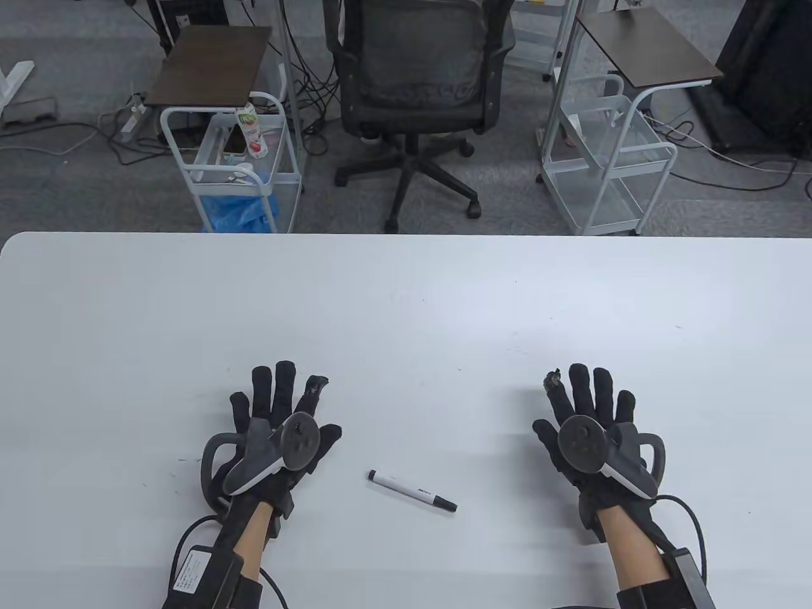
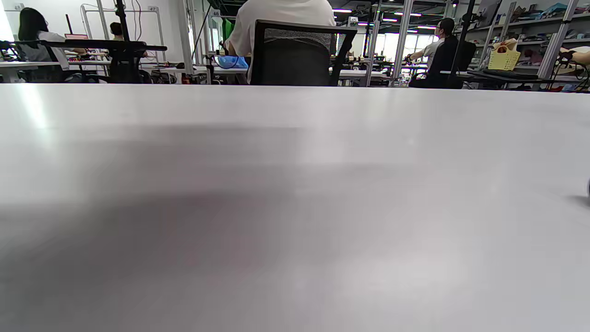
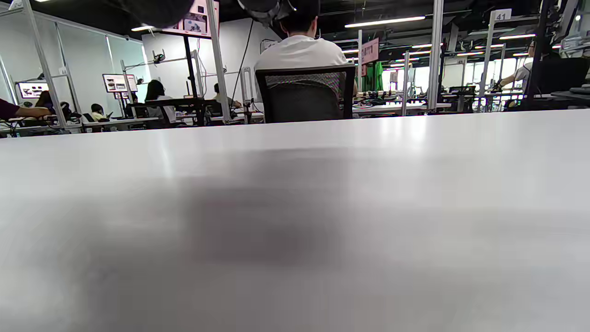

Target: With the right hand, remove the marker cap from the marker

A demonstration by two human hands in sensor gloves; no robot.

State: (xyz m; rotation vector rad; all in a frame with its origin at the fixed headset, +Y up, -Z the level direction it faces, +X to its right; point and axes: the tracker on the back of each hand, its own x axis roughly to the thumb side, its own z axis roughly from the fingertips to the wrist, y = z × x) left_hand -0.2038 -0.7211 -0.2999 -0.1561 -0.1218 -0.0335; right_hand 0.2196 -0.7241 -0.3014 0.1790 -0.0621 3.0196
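Note:
A white marker (image 1: 411, 490) with a black cap (image 1: 445, 504) at its right end lies on the white table (image 1: 406, 304), near the front, between my two hands. My left hand (image 1: 282, 412) rests flat on the table to the marker's left, fingers spread, holding nothing. My right hand (image 1: 583, 406) rests flat to the marker's right, fingers spread, holding nothing. Neither hand touches the marker. Both wrist views show only the table top and the room beyond; no fingers and no marker appear in them.
Past the table's far edge stand a black office chair (image 1: 419, 82), a white cart with a blue bag (image 1: 231, 165) on the left and a white wire cart (image 1: 606, 158) on the right. Cables run from both wrists.

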